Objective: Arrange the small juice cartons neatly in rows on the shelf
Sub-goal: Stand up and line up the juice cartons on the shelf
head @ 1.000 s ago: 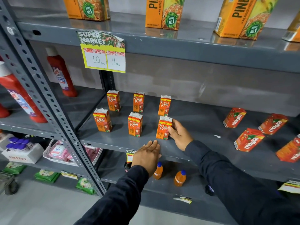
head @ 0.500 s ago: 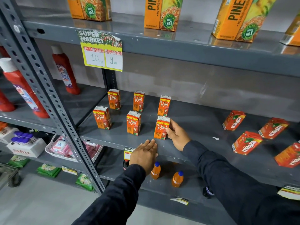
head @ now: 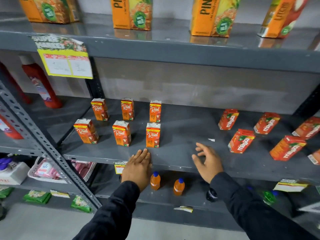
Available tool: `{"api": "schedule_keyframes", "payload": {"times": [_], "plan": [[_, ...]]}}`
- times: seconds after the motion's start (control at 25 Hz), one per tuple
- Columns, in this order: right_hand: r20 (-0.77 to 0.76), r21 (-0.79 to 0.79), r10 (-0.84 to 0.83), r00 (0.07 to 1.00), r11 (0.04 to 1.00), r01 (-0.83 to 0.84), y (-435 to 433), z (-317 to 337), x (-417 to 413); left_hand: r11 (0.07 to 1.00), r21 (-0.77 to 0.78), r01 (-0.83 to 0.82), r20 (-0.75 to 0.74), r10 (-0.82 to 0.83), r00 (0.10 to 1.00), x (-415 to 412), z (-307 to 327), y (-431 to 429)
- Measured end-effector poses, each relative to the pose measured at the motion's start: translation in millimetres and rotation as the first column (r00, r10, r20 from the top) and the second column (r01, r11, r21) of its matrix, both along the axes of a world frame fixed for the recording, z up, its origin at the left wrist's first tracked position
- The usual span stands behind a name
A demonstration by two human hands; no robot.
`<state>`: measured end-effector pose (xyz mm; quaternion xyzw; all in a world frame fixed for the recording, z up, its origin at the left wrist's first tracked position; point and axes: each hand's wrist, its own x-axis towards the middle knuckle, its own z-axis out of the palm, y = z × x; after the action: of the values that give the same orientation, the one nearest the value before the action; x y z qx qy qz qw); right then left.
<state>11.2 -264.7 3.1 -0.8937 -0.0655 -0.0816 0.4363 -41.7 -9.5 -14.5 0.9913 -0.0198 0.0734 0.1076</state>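
Note:
Several small orange Real juice cartons stand upright in two rows on the grey middle shelf [head: 181,158]; the front right carton [head: 153,135] stands free. Several red Maaza cartons, the nearest one [head: 241,141], lie tilted and scattered on the right of the same shelf. My left hand [head: 138,168] rests flat on the shelf's front edge, just below the front right Real carton, holding nothing. My right hand [head: 207,161] hovers over the bare shelf between the two groups, fingers spread and empty.
Large pineapple juice cartons [head: 132,13] stand on the shelf above. Red sauce bottles [head: 42,84] are at the left behind a slanted perforated post [head: 50,149]. Two small orange bottles [head: 155,181] stand on the lower shelf. A price tag [head: 64,61] hangs from the upper shelf edge.
My right hand has let go of the front right Real carton and moved right, toward the Maaza cartons. The view has shifted right. My left hand stays on the shelf edge.

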Motion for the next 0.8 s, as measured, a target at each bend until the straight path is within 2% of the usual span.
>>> {"api": "schedule_keyframes", "payload": {"times": [0.12,0.24,0.36,0.48,0.64,0.8], "plan": [[0.131,0.093,-0.305,0.943,0.951,0.294,-31,-7,-6,0.996,0.049,-0.08,0.09,0.075,0.993,-14,-6,2],[0.083,0.171,-0.495,0.865,0.862,0.477,-60,-4,9,0.994,0.103,0.048,0.086,-0.057,0.995,-10,-11,-32],[-0.054,0.16,-0.465,0.884,0.869,0.467,-82,1,36,0.991,0.114,0.073,-0.021,-0.071,0.997,11,1,-66],[-0.072,0.06,-0.442,0.894,0.893,0.446,-87,4,53,0.982,0.179,0.06,-0.107,-0.042,0.993,22,0,-69],[-0.12,-0.118,-0.492,0.862,0.87,0.479,-84,10,58,0.973,0.227,0.032,-0.075,-0.016,0.997,20,-2,-71],[-0.094,-0.164,-0.477,0.874,0.873,0.459,-84,7,61,0.972,0.235,0.009,-0.064,0.006,0.998,20,-3,-72]]}}
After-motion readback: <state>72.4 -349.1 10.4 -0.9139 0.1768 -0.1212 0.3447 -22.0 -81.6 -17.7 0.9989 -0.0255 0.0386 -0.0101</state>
